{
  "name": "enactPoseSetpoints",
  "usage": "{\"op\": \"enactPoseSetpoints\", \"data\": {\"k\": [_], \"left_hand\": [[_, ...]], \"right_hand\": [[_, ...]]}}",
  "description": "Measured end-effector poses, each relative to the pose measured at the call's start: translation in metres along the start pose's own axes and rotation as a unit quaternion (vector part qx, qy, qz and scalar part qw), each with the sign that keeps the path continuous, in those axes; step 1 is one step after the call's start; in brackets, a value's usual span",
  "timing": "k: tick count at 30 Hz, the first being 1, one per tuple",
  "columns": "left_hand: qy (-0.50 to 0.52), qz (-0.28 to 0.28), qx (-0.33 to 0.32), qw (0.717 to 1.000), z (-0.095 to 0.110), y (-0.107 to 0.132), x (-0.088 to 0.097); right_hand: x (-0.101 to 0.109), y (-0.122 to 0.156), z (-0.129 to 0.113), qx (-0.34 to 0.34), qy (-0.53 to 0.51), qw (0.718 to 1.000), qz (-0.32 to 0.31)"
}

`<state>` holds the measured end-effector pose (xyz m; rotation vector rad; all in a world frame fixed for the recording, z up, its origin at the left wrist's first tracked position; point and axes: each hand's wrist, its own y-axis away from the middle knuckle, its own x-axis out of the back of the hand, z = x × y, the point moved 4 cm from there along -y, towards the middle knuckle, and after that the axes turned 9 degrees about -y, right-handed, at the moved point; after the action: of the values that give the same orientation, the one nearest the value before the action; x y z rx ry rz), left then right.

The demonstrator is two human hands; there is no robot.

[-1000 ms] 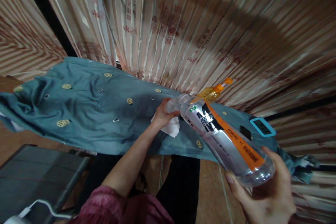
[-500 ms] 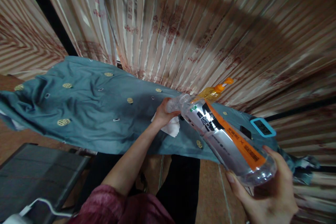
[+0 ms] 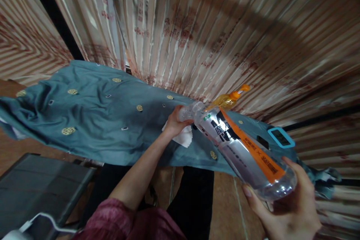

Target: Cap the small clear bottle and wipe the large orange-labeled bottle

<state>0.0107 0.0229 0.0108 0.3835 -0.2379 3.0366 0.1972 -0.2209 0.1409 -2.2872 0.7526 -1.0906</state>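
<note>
My right hand (image 3: 294,206) grips the base of a large clear plastic drink bottle (image 3: 239,152) with a silver and orange label. The bottle is tilted, its neck pointing up and left in the picture. At that neck, my left hand (image 3: 174,122) is wrapped round a small clear plastic bottle (image 3: 185,113). The two mouths meet or nearly meet; whether they touch I cannot tell. I can make out no liquid in either one. Under my left hand lies a white tissue (image 3: 184,137).
A teal patterned cloth (image 3: 95,120) covers the long narrow table. Behind the large bottle stands a yellow pump bottle (image 3: 225,100). Further right are a dark flat object (image 3: 263,142) and a blue-framed digital clock (image 3: 281,137). A striped curtain (image 3: 182,37) hangs behind; a grey chair (image 3: 42,191) stands lower left.
Both hands and both bottles keep nearly the same place. The large bottle has turned slightly about its length, showing a bit more of the silver label.
</note>
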Motion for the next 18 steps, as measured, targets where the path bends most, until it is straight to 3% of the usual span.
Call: {"op": "enactPoseSetpoints", "data": {"k": [5, 18], "left_hand": [[-0.008, 0.004, -0.004, 1.0, -0.0001, 0.0005, 0.0007], [-0.004, -0.003, 0.005, 1.0, 0.0019, 0.0002, 0.0015]], "right_hand": [[0.0011, 0.0015, 0.0017, -0.025, 0.01, 1.0, 0.003], [0.0026, -0.0005, 0.0006, 0.02, 0.034, 0.999, 0.002]]}}
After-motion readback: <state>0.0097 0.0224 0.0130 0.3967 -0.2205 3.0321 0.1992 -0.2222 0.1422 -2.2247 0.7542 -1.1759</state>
